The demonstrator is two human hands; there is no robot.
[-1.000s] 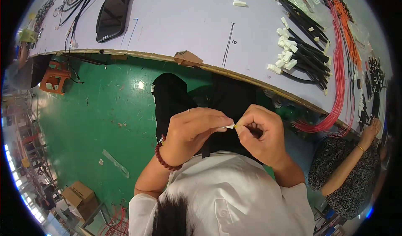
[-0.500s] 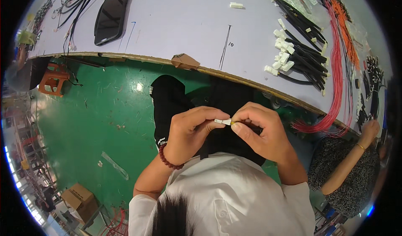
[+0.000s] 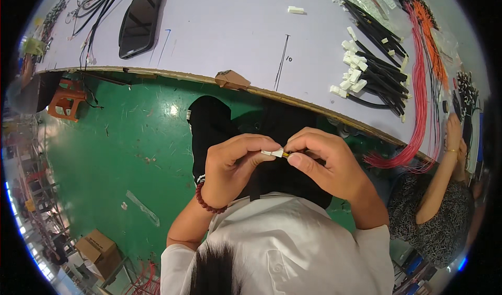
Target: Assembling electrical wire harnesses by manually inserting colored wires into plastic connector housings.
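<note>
Above my lap, my left hand (image 3: 230, 164) pinches a small white plastic connector housing (image 3: 273, 152) between thumb and fingers. My right hand (image 3: 327, 161) is closed on a short yellowish wire end (image 3: 285, 155) that meets the housing's right side. How deep the wire sits in the housing is too small to tell, and the rest of it is hidden by my right fingers. On the table's right part lies a bundle of black sleeved cables (image 3: 379, 83) with white connectors (image 3: 354, 70) on their ends.
Several loose white housings (image 3: 296, 10) lie at the table's far side. A black phone (image 3: 140, 24) rests at the left. Red wires (image 3: 420, 96) hang over the right edge, near a co-worker's arm (image 3: 442, 174). A brown cardboard piece (image 3: 231, 79) sits on the front edge.
Both hands have shifted slightly, and a little more yellowish wire shows between housing and right fingers. At the right, the co-worker's arm has moved farther onto the table.
</note>
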